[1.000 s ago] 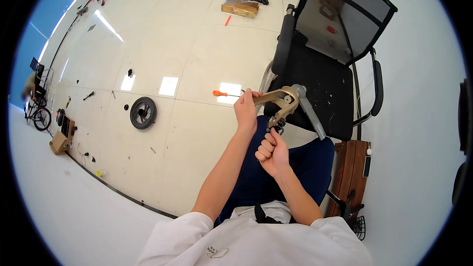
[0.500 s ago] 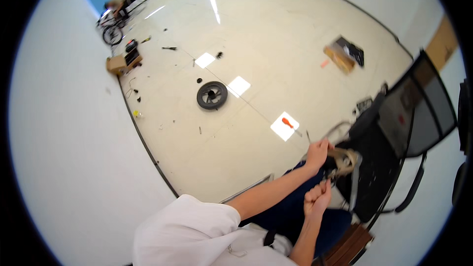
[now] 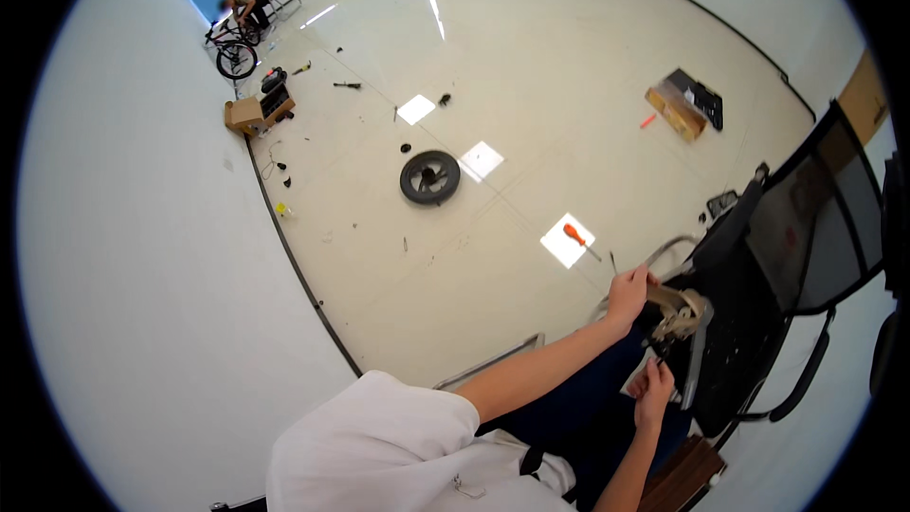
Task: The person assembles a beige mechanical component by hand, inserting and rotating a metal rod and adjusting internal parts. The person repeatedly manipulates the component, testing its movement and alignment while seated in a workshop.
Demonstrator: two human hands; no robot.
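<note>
My left hand (image 3: 629,296) is closed on one end of a tan metal part (image 3: 681,311) with a curved outline and a small mechanism, held over my lap beside the chair. My right hand (image 3: 652,393) is closed just below it, fingertips at a small black piece (image 3: 660,349) under the tan part. What lies between those fingertips is too small to make out. A grey metal bar (image 3: 697,365) runs down along the part's right side, over the edge of the black chair (image 3: 735,332).
An orange-handled screwdriver (image 3: 574,235) and a black wheel (image 3: 429,177) lie on the floor. Farther off are an open cardboard box (image 3: 248,114), a tool case (image 3: 697,95) and a person (image 3: 248,2) bending at a bicycle (image 3: 236,59). A brown wooden seat (image 3: 684,474) is beneath me.
The whole view has shifted, so the floor things appear farther right. My left hand keeps its hold on the tan part. My right hand sits slightly lower relative to it.
</note>
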